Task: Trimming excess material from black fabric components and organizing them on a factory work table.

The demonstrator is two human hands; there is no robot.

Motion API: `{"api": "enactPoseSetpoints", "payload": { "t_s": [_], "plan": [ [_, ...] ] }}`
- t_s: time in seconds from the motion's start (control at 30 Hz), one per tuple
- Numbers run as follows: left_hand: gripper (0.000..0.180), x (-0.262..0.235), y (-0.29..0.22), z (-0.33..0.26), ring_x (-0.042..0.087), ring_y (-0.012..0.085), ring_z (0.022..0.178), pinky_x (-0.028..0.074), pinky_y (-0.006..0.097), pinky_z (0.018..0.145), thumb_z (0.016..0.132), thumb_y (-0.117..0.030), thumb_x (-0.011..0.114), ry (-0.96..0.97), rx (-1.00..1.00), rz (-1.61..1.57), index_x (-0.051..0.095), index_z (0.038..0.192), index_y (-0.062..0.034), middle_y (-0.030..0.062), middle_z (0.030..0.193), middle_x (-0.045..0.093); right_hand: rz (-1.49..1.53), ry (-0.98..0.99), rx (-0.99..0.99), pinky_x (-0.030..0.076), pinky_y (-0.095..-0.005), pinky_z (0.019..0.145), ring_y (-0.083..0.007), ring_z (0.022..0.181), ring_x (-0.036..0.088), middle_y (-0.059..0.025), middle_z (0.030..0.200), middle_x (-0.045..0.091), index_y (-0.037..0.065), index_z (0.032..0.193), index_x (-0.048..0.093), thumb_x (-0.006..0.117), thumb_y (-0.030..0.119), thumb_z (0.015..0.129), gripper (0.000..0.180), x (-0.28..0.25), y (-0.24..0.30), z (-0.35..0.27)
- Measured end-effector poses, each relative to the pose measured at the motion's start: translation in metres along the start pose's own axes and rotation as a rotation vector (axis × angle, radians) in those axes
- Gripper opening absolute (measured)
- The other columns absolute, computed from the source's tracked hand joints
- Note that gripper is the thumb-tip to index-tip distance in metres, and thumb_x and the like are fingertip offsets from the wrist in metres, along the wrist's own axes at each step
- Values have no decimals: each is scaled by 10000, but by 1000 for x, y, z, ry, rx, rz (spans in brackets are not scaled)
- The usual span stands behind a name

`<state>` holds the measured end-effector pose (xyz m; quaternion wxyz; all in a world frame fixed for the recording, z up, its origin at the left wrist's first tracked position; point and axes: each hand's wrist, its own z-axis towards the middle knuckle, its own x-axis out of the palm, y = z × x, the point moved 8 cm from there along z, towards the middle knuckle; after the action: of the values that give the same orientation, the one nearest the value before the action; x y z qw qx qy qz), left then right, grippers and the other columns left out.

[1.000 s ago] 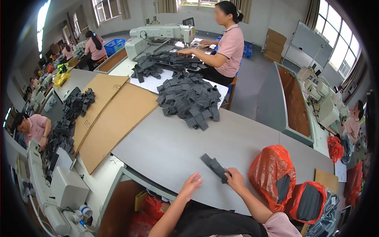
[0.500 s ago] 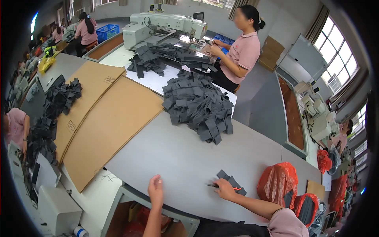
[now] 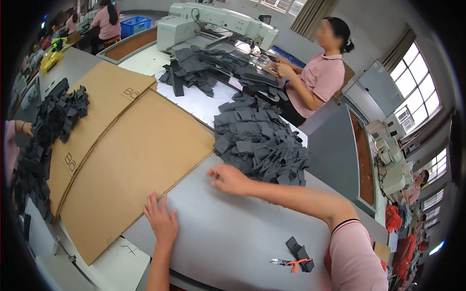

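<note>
My left hand (image 3: 161,218) is open, its spread fingers resting on the edge of a large brown cardboard sheet (image 3: 141,145). Stretched across the grey table, my right hand (image 3: 229,179) hovers near the cardboard's right corner and beside a big heap of dark grey fabric pieces (image 3: 262,138). Its fingers are loosely bent and apart, with nothing visible in them. Small thread snips (image 3: 279,262) with an orange cord (image 3: 295,265) lie on the table near my right upper arm, against a few loose dark grey pieces (image 3: 297,250).
Across the table, a co-worker (image 3: 318,80) handles a piece beside a large sewing machine (image 3: 218,24). More dark pieces (image 3: 194,68) lie before that machine. Another dark pile (image 3: 60,114) runs along the left, where another person's hand (image 3: 25,128) reaches in.
My right hand has let go of the snips and moved left and away toward the heap. My left hand has moved left onto the cardboard edge. The view has shifted.
</note>
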<state>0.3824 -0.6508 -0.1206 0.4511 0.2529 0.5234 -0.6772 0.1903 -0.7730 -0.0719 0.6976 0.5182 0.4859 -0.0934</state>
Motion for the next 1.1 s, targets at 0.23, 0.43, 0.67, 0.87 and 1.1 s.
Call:
{"api": "enactPoseSetpoints", "payload": {
  "t_s": [0.23, 0.43, 0.67, 0.87, 1.1],
  "plan": [
    [521, 29, 3, 13, 167, 377, 1353, 40, 616, 1056, 772, -264, 643, 218, -69, 77, 495, 1221, -46, 208, 1442, 232, -169, -126, 56, 460, -412, 836, -343, 980, 556, -204, 1045, 557, 36, 1012, 612, 647, 147, 726, 308, -13, -36, 176],
    [511, 36, 12, 16, 151, 376, 1360, 20, 619, 1055, 760, -268, 654, 275, -110, 64, 511, 1208, -68, 211, 1449, 220, -317, -284, 81, 450, -422, 890, -357, 1043, 518, -202, 1101, 529, 87, 1044, 634, 685, 212, 727, 345, -17, -72, 267],
    [507, 45, 19, 17, 148, 400, 1354, 59, 653, 1033, 751, -294, 660, 293, -73, 102, 522, 1193, -88, 227, 1442, 226, -134, -262, 299, 254, -448, 1064, -402, 1325, 217, -267, 1443, 198, 248, 1283, 518, 661, 488, 729, 620, -8, -128, 341],
    [500, 47, 21, 13, 166, 408, 1348, 86, 677, 1012, 764, -346, 645, 301, -67, 132, 527, 1189, -110, 229, 1432, 247, -285, -181, 444, 248, -461, 1029, -360, 1291, 282, -182, 1429, 289, 332, 1305, 480, 591, 614, 731, 649, -1, -147, 354],
    [485, 42, 17, 17, 168, 403, 1349, 77, 675, 1014, 768, -343, 642, 295, -79, 93, 536, 1181, -110, 226, 1428, 258, 334, -399, 390, 459, -314, 660, -153, 778, 572, -80, 790, 656, 51, 1053, 664, 739, 216, 719, 380, -18, -175, 346]
  ]
}}
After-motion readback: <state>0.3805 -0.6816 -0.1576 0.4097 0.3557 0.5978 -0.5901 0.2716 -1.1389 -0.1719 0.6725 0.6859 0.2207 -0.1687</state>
